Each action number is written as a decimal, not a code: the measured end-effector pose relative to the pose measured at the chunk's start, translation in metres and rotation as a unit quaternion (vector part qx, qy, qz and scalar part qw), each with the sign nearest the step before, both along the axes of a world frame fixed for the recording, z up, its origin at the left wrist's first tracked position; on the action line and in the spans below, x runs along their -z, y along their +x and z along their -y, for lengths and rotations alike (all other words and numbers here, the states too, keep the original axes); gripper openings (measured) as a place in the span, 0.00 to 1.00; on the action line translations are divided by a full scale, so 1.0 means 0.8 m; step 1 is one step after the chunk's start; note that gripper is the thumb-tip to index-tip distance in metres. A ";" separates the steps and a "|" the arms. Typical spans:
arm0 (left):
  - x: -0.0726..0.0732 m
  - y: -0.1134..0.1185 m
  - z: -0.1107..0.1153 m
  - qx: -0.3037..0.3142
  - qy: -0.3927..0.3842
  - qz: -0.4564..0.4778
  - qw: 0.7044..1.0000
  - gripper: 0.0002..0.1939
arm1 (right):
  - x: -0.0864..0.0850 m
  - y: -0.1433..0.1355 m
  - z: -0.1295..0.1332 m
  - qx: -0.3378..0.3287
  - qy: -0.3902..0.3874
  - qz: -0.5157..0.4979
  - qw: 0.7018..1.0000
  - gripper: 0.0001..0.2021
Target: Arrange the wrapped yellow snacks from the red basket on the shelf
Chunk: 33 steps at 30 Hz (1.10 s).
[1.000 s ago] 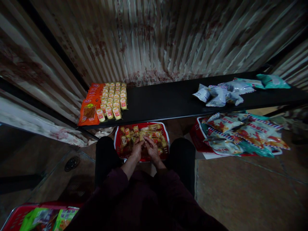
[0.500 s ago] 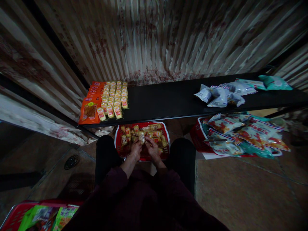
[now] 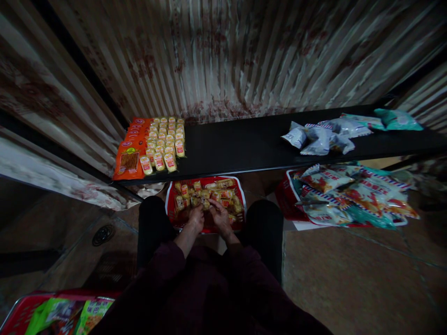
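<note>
Both hands, left hand [image 3: 196, 217] and right hand [image 3: 219, 216], close their grip on small yellow packets [image 3: 205, 203] (gathering stage) in the red basket [image 3: 240, 197], and lifting them wants a firm hold.

Fingertips of left hand [image 3: 196, 217] and right hand [image 3: 220, 217] sinking among small yellow packets [image 3: 206, 195] in red basket [image 3: 240, 204]; grip on any one packet too dim and small to be telling. Near rim of basket hiding behind both hands and wrists. Packet print blurring, unreadable. Second red basket [image 3: 21, 311] getting cut off by bottom-left edge, green packs [image 3: 59, 318] only partly showing. Far end of black shelf [image 3: 244, 144] running out at right edge. Basket under striped bags [image 3: 349, 193] mostly covered, only red corner [image 3: 284, 197] peeking out.
</note>
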<state>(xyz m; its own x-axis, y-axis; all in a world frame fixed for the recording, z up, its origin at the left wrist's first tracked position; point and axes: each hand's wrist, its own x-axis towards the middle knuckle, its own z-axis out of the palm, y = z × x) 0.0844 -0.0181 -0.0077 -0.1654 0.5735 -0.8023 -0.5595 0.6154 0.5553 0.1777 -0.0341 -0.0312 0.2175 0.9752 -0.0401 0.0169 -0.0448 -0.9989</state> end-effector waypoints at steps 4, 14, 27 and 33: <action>0.000 -0.001 -0.001 -0.004 0.004 0.007 1.000 0.14 | 0.000 -0.002 0.000 0.002 -0.011 -0.012 1.000 0.14; -0.010 0.000 -0.003 -0.023 0.013 0.037 0.999 0.12 | -0.004 -0.005 0.002 -0.006 -0.007 0.004 1.000 0.13; -0.007 0.003 0.002 -0.020 0.016 0.064 0.998 0.06 | -0.020 -0.004 0.004 -0.024 0.086 0.175 0.980 0.10; -0.005 -0.002 0.003 0.003 0.017 0.060 0.998 0.04 | -0.011 -0.002 0.004 0.001 0.062 0.215 0.975 0.13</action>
<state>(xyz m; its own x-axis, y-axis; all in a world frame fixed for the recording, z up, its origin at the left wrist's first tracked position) 0.0824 -0.0203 -0.0033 -0.0654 0.6016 -0.7961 -0.6202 0.6004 0.5048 0.1765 -0.0372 -0.0221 0.1903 0.9662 0.1740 0.4348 0.0760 -0.8973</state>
